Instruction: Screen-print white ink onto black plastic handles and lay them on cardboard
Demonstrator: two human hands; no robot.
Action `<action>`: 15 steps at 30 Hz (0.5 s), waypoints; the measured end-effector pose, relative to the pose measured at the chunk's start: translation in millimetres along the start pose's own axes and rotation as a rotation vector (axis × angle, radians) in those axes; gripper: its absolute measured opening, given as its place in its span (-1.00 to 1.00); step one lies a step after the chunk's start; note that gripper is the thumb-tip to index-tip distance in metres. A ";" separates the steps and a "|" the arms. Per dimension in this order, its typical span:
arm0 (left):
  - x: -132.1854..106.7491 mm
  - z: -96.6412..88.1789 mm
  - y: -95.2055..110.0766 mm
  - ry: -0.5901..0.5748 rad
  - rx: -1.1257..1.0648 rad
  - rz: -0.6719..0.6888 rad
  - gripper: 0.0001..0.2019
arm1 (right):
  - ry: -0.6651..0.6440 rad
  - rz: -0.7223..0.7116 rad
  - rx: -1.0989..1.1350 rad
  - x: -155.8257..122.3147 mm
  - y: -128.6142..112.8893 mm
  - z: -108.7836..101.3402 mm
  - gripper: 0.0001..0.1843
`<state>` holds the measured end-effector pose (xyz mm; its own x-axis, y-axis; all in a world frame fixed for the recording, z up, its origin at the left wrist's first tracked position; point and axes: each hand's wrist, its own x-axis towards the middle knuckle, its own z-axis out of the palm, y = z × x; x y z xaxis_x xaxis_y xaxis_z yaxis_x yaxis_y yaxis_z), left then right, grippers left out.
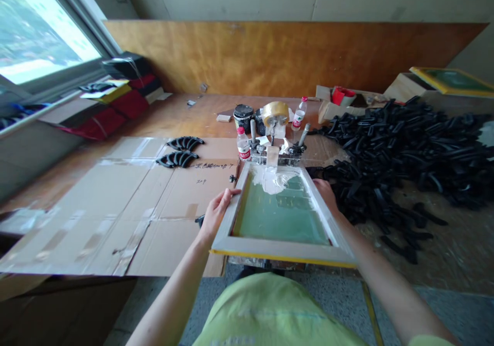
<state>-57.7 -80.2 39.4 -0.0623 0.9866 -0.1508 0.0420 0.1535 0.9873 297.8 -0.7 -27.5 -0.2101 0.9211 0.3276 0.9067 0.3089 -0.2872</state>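
A screen printing frame (pixel 245 246) with green mesh lies in front of me, fixed at its far end to a metal clamp (pixel 260 157). White paste (pixel 272 181) is smeared over the far part of the mesh, around a squeegee-like blade (pixel 272 158). My left hand (pixel 216 213) is closed on the frame's left side, its thumb on the top face. At the right side, my right hand (pixel 327 194) grips the edge, fingers partly hidden. A small black piece (pixel 199 220) shows just left of my left hand.
Black curved strips (pixel 179 159) lie in two rows on flattened cardboard (pixel 96 197). A large heap of black pieces (pixel 401 150) covers the right. Behind the frame stand bottles (pixel 244 145), dark tubs (pixel 243 117) and a tape roll (pixel 275 113). Another frame (pixel 455 81) rests on a box.
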 end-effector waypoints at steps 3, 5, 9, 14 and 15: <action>-5.0 0.4 -45.3 -0.060 -0.003 -0.117 -0.30 | 0.163 0.027 0.054 39.2 -12.3 -12.7 -0.58; -3.2 4.8 -70.7 -0.045 0.008 -0.148 -0.20 | 0.177 -0.105 0.056 70.0 -41.8 -10.6 -0.48; 2.1 12.4 -97.3 0.022 0.108 -0.122 -0.27 | -0.071 -0.264 -0.090 105.9 -97.0 9.1 -0.64; 1.5 14.6 -102.8 0.069 0.113 -0.132 -0.36 | -0.277 -0.322 -0.088 71.5 -101.2 18.9 -0.85; 1.0 14.7 -102.9 0.077 0.107 -0.138 -0.37 | -0.291 -0.392 -0.060 60.2 -97.1 15.8 -0.81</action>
<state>-47.3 -94.2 -63.1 -0.1507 0.9491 -0.2765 0.1328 0.2966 0.9457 191.3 28.5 5.9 -0.6255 0.7689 0.1328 0.7565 0.6392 -0.1378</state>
